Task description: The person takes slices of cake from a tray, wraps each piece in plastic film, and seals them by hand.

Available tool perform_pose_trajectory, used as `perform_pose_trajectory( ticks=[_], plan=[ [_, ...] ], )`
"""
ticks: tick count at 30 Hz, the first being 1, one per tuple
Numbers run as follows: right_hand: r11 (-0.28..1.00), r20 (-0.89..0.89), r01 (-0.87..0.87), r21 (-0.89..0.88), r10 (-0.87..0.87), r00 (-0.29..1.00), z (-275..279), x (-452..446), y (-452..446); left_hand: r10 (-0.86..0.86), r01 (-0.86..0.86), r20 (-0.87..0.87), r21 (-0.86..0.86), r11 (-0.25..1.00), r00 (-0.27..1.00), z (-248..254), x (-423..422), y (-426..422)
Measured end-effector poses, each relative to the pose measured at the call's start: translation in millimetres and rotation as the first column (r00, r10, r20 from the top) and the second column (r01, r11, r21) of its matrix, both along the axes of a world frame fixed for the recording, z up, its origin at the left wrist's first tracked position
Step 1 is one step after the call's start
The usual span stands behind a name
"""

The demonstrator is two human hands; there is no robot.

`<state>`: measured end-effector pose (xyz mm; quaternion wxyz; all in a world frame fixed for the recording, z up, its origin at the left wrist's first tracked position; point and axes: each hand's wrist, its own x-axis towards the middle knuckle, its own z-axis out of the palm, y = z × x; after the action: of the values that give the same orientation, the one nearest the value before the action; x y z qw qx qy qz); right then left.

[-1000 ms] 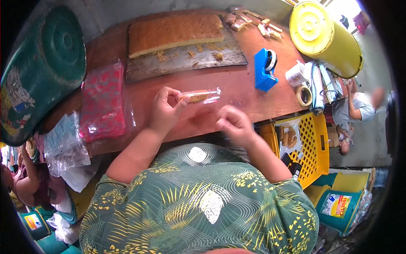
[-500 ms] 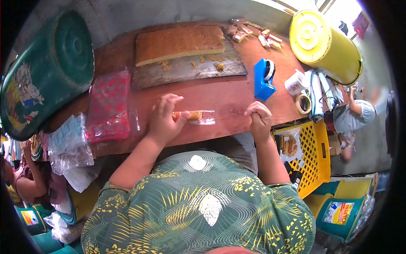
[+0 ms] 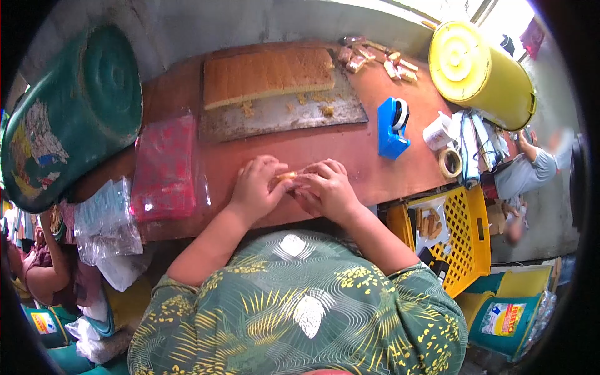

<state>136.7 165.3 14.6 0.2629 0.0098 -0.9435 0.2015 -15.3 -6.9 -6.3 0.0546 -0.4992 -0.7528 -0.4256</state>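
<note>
Clock taken from the hands, 12 = away from the wearer. L hand point(image 3: 257, 186) has the small cake pc point(image 3: 286, 176) pinched btwn thumb & fingers, at clock centre, over the near part of the table point(image 3: 375, 178). R hand point(image 3: 328, 187) is curled in at the pc's 3 o'clock end, fingers bent & close to L's — can't tell if they grip the wrap or just rest on it, as they hide that end.

Handling: pc looks v. light & soft, prob. crumbly — would dent or break under a hard squeeze. Clear film prob. slick & floppy, so best hold = light pinch on the long sides w/ L, & R on loose film at the end, not on the cake itself.

Around: cut cake slab point(image 3: 269, 78) at approx 12 on its tray point(image 3: 281, 126), crumbs along the near edge; wrapped pcs point(image 3: 407, 74) at 1; blue tape dispenser point(image 3: 392, 145) at 2; red packet point(image 3: 164, 169) at 9; yellow crate point(image 3: 478, 257) btwn 3 & 4.
</note>
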Motion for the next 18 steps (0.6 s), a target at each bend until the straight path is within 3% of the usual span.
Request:
perform_pose_trajectory(
  ticks=[2, 4, 9, 16, 18],
  plan=[
    [1.000, -0.004, 0.006, -0.018, -0.006, 1.000, -7.9, -7.1, 9.6, -0.069, 0.065, -0.087, -0.051, 0.997, 0.994, 12.4, 2.8, -8.2],
    [1.000, 0.011, 0.013, -0.014, -0.013, 1.000, -9.3, -9.5, 10.6, -0.104, 0.101, -0.042, -0.069, 0.993, 0.994, 11.3, 1.9, -8.1],
    [0.979, 0.195, 0.054, -0.196, -0.015, 0.981, -15.6, -15.5, 24.4, -0.068, 0.075, 0.055, -0.121, 0.990, 0.996, 4.9, -0.2, -3.4],
    [0.991, 0.375, 0.128, -0.050, -0.100, 0.922, 6.9, -15.1, 23.5, -0.069, 0.066, -0.026, -0.094, 0.993, 0.997, 0.0, 2.8, -2.8],
    [0.984, 0.305, 0.176, -0.028, -0.159, 0.939, 0.9, -18.9, 22.0, -0.074, 0.070, -0.052, -0.081, 0.994, 0.996, 1.1, 5.2, -3.0]
  ],
)
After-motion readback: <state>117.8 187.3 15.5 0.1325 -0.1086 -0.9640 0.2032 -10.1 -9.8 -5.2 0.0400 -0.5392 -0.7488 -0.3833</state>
